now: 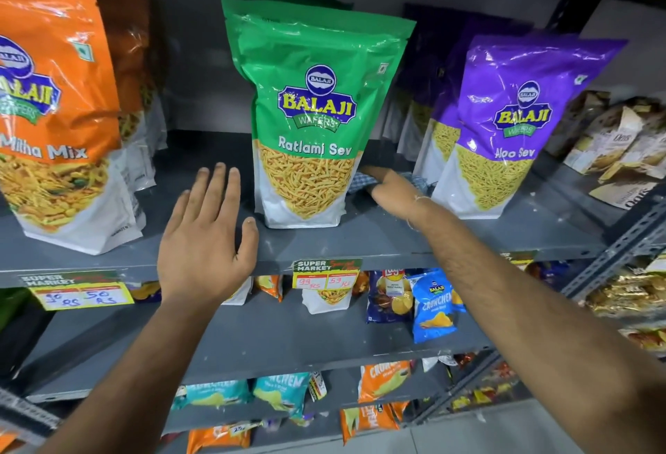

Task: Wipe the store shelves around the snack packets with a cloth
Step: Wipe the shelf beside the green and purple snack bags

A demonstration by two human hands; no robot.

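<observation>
Seemingly clutching a cloth (414, 179) between packets, right hand (391, 188) reaches; left hand (207, 233) spread.

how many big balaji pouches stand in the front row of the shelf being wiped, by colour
Orange pouch: 1
Green pouch: 1
Purple pouch: 1
Total: 3 front pouches; more stand behind each, too hidden to count.

Left hand (207, 237) flat, fingers spread; right hand (391, 188) palm-down, fingers curled, arm outstretched.
</observation>
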